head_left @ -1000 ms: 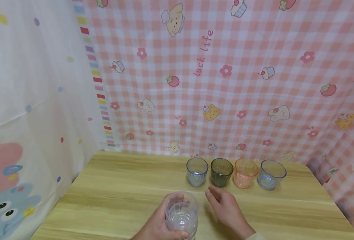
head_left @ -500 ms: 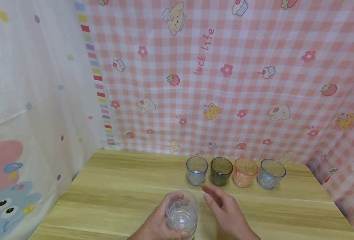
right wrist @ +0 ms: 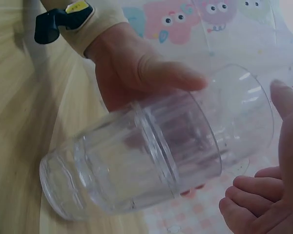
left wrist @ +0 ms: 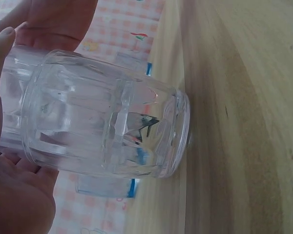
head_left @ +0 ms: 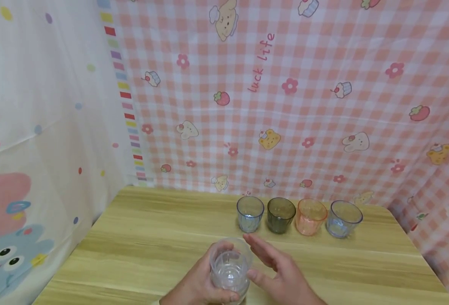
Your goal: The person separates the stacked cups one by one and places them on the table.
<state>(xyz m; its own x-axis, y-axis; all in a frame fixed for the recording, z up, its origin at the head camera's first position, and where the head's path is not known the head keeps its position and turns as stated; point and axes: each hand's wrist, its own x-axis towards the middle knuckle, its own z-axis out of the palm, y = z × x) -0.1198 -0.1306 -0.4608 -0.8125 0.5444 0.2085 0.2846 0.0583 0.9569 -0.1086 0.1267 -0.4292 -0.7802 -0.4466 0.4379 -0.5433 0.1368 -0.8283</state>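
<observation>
Your right hand (head_left: 281,275) moved in beside clear cups (head_left: 230,267), fingers straight, apart. Left hand (head_left: 197,284) fingers clamped on stack, base on desk (head_left: 140,237). Hold lower cup steady; grip upper rim squarely.

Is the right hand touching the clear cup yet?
Cannot tell. In the head view the right hand sits right against the clear cup; the right wrist view seems to show a thin gap at the fingertips, but not plainly.
</observation>
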